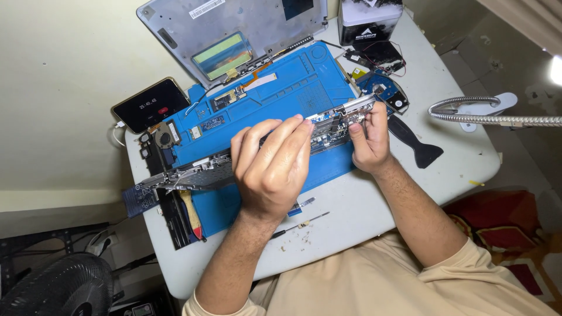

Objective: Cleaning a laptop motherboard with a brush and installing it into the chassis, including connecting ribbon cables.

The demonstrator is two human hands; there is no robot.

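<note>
Blue silicone repair mat [293, 88] lay across the middle of the white bench [363, 205] and serves here as the landmark. Left of the mat: a black phone [151, 104] with a lit screen, propped at the bench edge; just below it, at the mat's left corner, a small round fan part [163, 138]. On the mat's near left edge: a wooden-handled tool [191, 213] with a red tip.

Over the mat's near half: a long, grey laptop chassis [193, 174], tilted up on its edge and running from the lower left to the upper right. The left hand [272, 167] was curled over its middle from above, fingers [287, 131] pressed on the top edge. The right hand [367, 140] gripped its right end, fingers closed around the metal corner.

Behind the mat: a grey laptop cover [234, 32], leaning open. In front of the mat: a thin screwdriver [300, 225] on the bench. Right of the mat: a black-and-white box [369, 20], loose circuit parts with wires [380, 88], a black pry tool [418, 146], and a flexible metal lamp neck [492, 119].
</note>
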